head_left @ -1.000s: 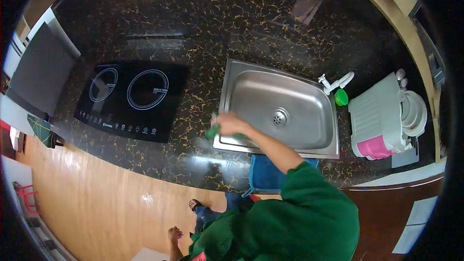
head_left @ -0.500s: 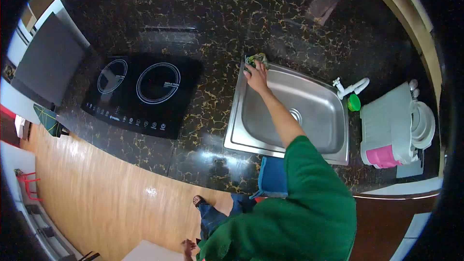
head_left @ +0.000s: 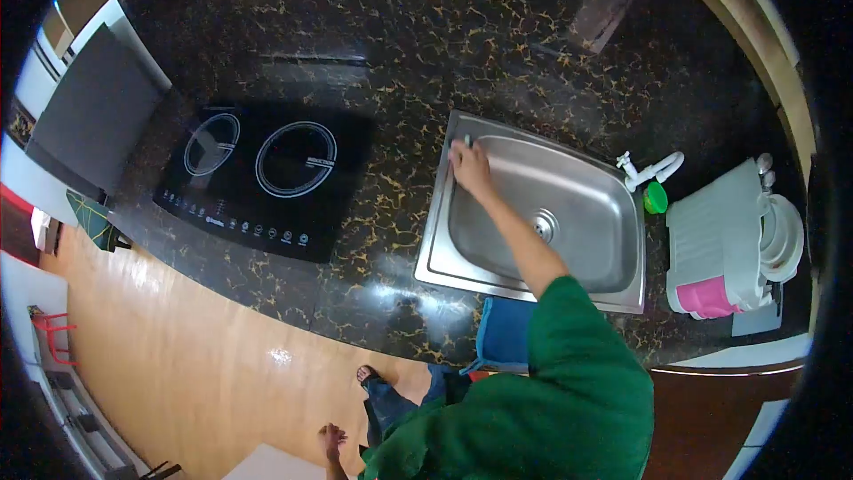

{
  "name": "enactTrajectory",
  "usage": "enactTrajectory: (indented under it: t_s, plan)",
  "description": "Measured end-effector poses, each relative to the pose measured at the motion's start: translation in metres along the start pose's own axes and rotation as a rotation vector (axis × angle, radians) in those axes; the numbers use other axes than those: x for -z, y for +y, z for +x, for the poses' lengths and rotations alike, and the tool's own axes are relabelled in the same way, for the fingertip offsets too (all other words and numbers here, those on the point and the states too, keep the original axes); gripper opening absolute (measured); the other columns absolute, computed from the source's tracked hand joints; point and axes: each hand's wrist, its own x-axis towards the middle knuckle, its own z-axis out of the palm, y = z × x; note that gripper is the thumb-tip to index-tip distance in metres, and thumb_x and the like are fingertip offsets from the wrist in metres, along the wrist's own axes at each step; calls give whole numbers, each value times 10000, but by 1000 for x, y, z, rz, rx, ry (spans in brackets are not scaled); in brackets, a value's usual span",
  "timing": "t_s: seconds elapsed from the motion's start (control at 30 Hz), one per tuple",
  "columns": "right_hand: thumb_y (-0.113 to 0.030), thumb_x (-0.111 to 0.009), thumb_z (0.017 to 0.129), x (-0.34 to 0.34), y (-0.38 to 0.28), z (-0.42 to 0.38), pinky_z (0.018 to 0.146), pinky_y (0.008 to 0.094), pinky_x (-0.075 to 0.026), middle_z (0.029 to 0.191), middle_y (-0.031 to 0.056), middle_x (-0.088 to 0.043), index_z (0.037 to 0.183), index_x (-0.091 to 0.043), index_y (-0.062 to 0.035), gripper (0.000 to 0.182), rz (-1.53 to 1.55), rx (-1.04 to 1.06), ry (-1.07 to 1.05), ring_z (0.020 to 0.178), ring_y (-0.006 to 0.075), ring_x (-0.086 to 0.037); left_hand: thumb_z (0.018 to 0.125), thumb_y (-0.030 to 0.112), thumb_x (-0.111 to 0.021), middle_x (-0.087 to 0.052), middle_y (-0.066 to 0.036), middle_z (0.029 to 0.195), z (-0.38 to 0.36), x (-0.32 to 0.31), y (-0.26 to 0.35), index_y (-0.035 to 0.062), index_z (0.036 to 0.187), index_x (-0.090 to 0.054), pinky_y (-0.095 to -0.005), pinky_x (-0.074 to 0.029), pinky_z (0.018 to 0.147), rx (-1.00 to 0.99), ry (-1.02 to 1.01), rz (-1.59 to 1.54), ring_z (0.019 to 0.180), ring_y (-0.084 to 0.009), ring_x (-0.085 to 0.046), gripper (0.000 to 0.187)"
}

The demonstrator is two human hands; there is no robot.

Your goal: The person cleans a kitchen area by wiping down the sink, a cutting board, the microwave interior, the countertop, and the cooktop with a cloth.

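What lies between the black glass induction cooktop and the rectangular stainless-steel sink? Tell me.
In the head view, the stretch between the black cooktop and the steel sink is bare: only dark, gold-veined countertop shows.

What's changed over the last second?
The right hand went from the sink's near-left corner to its far-left corner, then drew back slightly toward the person. The greenish cloth is now mostly hidden by that hand; no letting go is visible. The left hand stayed away from the counter; the cooktop, tap and dish rack stayed put.
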Motion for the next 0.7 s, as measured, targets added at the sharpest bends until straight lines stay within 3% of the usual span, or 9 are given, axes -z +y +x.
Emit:
enactTrajectory:
  t_s: [0.03,0.13,0.17,0.3,0.4,0.43,0.53,0.67,0.7]
  plan:
    - [-224,-571,814,-9,9,-10,745,500,-456,974,224,-576,971,-612,-115,195,132,177,99,913,394,-552,884,320,-483,-581,-121,595,-6,0,2,24,815,-518,-276,-440,364,47,20,36,450,-208,-581,306]
    - [-243,-582,794,19,1,30,734,501,-453,959,218,-574,927,-609,-108,192,-33,-14,-187,901,393,-553,882,326,-481,-591,-132,606,-12,9,-24,22,820,-520,-292,-445,369,119,-40,65,444,-218,-577,312]
    - [-227,-579,786,17,4,42,738,500,-447,917,224,-565,894,-595,-102,166,34,-40,-49,901,402,-548,881,334,-484,-593,-134,607,-16,13,-38,24,821,-522,-298,-446,370,158,-58,5,447,-221,-578,318]
    - [-259,-481,858,20,-5,18,808,481,-446,1028,216,-565,1005,-599,-124,231,-20,1,-177,944,407,-543,885,366,-481,-605,-127,620,-5,22,-54,37,829,-527,-307,-449,382,248,-108,-7,472,-218,-585,337]
    - [-179,-549,790,16,8,55,750,483,-457,861,209,-591,867,-601,-87,131,-18,2,-262,911,387,-557,895,369,-462,-608,-117,621,-15,21,-73,44,823,-527,-302,-446,388,249,-128,24,479,-209,-587,339]
    - [-178,-535,799,22,-1,73,756,475,-461,888,209,-593,874,-601,-82,138,-64,-144,-262,898,382,-567,898,366,-455,-607,-115,619,-14,20,-77,45,820,-527,-301,-443,389,226,-135,11,478,-206,-586,339]
    - [-191,-520,813,29,-17,44,764,466,-466,948,187,-607,907,-616,-90,168,-128,-84,-196,880,364,-584,903,375,-452,-604,-113,606,-28,13,-55,45,812,-526,-294,-443,391,212,-33,-34,478,-198,-586,351]
    - [-216,-583,814,66,-21,-35,779,426,-455,965,184,-597,964,-607,-89,198,405,46,-597,909,348,-574,883,413,-478,-607,-117,624,-2,9,-95,48,819,-524,-270,-433,374,280,-116,143,485,-209,-592,374]
    - [-229,-600,812,69,-6,-44,794,411,-448,989,177,-592,987,-595,-86,226,418,38,-517,929,337,-568,880,404,-484,-606,-119,624,-7,8,-90,48,819,-522,-275,-432,368,258,-145,104,479,-216,-591,363]
